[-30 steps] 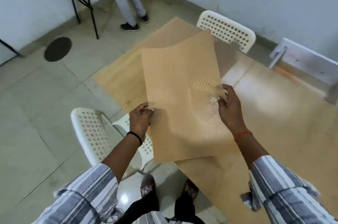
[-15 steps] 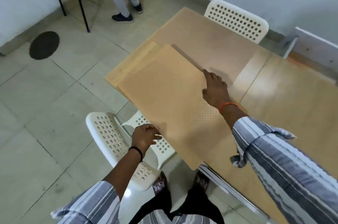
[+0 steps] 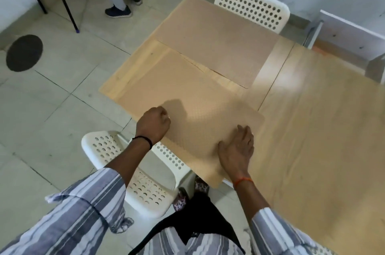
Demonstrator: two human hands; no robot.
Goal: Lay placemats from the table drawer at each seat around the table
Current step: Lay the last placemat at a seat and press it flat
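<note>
At the left, the left hand (image 3: pixel 154 124) is a clenched grip at the left edge of the near placemat (image 3: pixel 187 109); its fingers curl under, and it probably pinches the mat's border, though the knuckles hide the contact, so I cannot tell. Below that grip stands the near white chair (image 3: pixel 125 171), the seat this mat serves. To the right of it the mat lies on the surface (image 3: pixel 312 129), its near corner overhanging the edge toward the person. Further right, the right hand (image 3: pixel 237 150) rests released and flat on the mat, fingers straight, pressing it down. Beyond both grips a second placemat (image 3: pixel 214 46) lies before the far white chair (image 3: pixel 254 6), the two mats nearly touching.

To finish this step well, slide the mat away from the body with the flat palm until no corner hangs off, square its long side to the surface edge, and keep it apart from the far mat.
</note>
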